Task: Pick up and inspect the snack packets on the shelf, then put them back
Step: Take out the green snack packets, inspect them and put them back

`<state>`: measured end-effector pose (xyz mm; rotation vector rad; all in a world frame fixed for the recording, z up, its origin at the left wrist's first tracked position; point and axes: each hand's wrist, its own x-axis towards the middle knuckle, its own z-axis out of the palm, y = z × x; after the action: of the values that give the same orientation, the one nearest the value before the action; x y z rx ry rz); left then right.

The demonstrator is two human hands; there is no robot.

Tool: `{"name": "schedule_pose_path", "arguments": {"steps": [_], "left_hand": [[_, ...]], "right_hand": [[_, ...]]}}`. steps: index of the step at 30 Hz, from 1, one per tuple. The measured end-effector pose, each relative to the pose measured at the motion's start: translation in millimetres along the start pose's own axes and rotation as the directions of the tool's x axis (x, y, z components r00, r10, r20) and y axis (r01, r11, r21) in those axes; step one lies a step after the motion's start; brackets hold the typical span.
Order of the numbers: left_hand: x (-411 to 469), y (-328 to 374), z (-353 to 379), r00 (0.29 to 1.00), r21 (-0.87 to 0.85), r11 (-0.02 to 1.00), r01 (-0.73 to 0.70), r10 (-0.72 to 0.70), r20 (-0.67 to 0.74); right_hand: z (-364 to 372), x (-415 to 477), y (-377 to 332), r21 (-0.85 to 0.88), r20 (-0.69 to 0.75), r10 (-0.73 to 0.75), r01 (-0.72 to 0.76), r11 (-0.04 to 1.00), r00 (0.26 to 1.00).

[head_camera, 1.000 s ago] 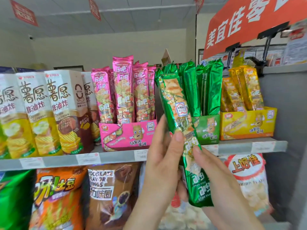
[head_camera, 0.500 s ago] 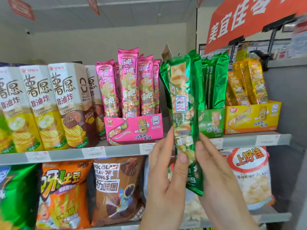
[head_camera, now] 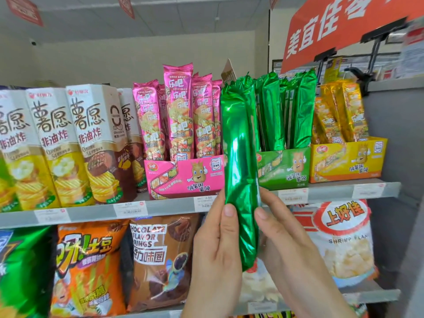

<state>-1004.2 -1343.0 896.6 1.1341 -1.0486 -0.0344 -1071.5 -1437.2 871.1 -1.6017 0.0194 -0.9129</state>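
A steel-grey shelf (head_camera: 160, 207) runs across the middle of the view, its front rail carrying white price tags. In front of that rail, off the shelf, the green packet (head_camera: 241, 157) stands upright with its plain shiny side toward the camera. The left hand (head_camera: 218, 249) and right hand (head_camera: 291, 244) are both clamped on its lower half, thumbs on the front at seven and five o'clock of it. On the shelf, at nine o'clock of the packet, a pink box (head_camera: 183, 177) holds pink packets (head_camera: 176, 111), and further left stand tall cartons (head_camera: 96, 145). At three o'clock a green box (head_camera: 284, 166) holds more green packets (head_camera: 302, 111), with a yellow box (head_camera: 348, 161) just beside it. Below the rail sit an orange bag (head_camera: 87, 267), a brown bag (head_camera: 158, 260) and a white bag (head_camera: 344, 244). An orange sign (head_camera: 332, 26) hangs at one o'clock under a pale panelled ceiling (head_camera: 183, 12), and a grey side panel (head_camera: 394, 157) closes the shelf on the right.
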Motion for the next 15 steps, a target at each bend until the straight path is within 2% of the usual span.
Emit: {"name": "schedule_pose_path", "arguments": {"steps": [3, 8, 11, 15], "left_hand": [[4, -2, -4, 0.999, -0.111, 0.993, 0.049, -0.051, -0.011], [7, 1, -8, 0.99, -0.282, 0.953, 0.111, -0.13, -0.05], [13, 6, -7, 0.997, -0.233, 0.97, 0.075, -0.08, -0.01], [16, 6, -3, 0.998, -0.197, 0.979, 0.057, -0.057, 0.005]], "right_hand": [[0, -2, 0, -0.044, 0.032, -0.009, 0.01, 0.999, 0.999], [7, -8, 3, -0.196, -0.115, -0.053, 0.03, 0.98, 0.992], [15, -10, 6, -0.335, -0.191, -0.124, 0.054, 0.941, 0.974], [21, -12, 8, -0.366, -0.189, -0.154, 0.076, 0.927, 0.97]]}}
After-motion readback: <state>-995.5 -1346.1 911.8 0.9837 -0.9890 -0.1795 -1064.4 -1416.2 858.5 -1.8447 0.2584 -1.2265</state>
